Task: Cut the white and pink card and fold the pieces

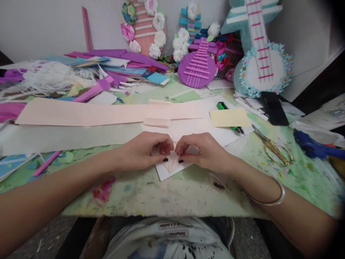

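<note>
Both hands meet at the near corner of a white sheet (163,175) on the table. My left hand (148,149) is closed in a pinch, thumb against fingers, on a small piece of pale pink paper (171,164). Facing it, my right hand (206,151) pinches the same paper from the other side. The fingers hide most of this piece. Just beyond the hands, a folded pale pink crepe paper piece (157,114) lies across a long peach paper strip (81,112).
To the right are a yellow card (230,117) over a green cutter (221,105), gold-handled scissors (277,153), a black phone (274,108) and a blue glue gun (315,144). Decorated paper instruments, including a purple one (197,68), stand behind. White string (54,81) and paper scraps crowd the left.
</note>
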`<state>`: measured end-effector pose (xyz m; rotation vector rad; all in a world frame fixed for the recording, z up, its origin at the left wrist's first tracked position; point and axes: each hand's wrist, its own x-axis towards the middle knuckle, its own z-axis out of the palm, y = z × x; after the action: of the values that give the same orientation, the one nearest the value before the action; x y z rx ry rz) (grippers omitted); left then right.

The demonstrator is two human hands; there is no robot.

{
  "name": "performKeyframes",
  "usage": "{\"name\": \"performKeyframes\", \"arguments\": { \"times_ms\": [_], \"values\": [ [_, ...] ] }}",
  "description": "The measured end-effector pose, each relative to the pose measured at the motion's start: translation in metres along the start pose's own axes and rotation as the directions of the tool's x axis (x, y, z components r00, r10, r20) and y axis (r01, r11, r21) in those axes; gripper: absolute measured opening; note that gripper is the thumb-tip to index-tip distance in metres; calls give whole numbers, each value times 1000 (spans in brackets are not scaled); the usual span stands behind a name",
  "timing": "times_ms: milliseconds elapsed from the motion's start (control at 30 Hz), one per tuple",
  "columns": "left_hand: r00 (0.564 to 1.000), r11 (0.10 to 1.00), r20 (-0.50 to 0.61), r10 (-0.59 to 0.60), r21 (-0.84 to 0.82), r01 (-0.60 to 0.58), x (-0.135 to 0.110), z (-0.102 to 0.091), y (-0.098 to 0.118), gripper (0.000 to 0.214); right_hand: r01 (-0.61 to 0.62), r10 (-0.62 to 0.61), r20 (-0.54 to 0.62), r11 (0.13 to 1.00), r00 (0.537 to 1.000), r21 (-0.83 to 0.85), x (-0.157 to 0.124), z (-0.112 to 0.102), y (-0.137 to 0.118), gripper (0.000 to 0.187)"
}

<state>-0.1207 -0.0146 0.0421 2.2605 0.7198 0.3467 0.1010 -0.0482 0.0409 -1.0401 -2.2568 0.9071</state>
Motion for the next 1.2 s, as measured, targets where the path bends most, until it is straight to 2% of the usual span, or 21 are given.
{"name": "performKeyframes", "arguments": {
  "times_ms": [300,467,567,733,867,1033,1200],
  "values": [
    [998,996,59,3,-89,2,2,1,-3,13,45,-45,-19,998,999,-45,-1,4,3,14],
    [999,998,36,18,-56,-16,3,5,-4,10,90,-90,-9,994,996,-54,0,7,4,15],
    [1000,999,22,2,-42,-1,3,6,-6,8,86,-87,-18,995,996,-55,1,8,5,15],
    [999,999,7,41,8,-41,3,2,-9,8,59,-60,-1,990,998,-128,1,5,5,10],
    [999,999,41,35,-14,-34,4,0,-11,9,13,-2,51,976,999,-218,2,1,3,18],
    [992,998,111,53,-37,-50,5,-2,-12,10,-10,27,92,983,995,-181,2,2,1,15],
    [987,995,121,102,-31,-99,4,-1,-8,14,18,-7,86,991,996,-130,2,5,1,10]
  ]
}}
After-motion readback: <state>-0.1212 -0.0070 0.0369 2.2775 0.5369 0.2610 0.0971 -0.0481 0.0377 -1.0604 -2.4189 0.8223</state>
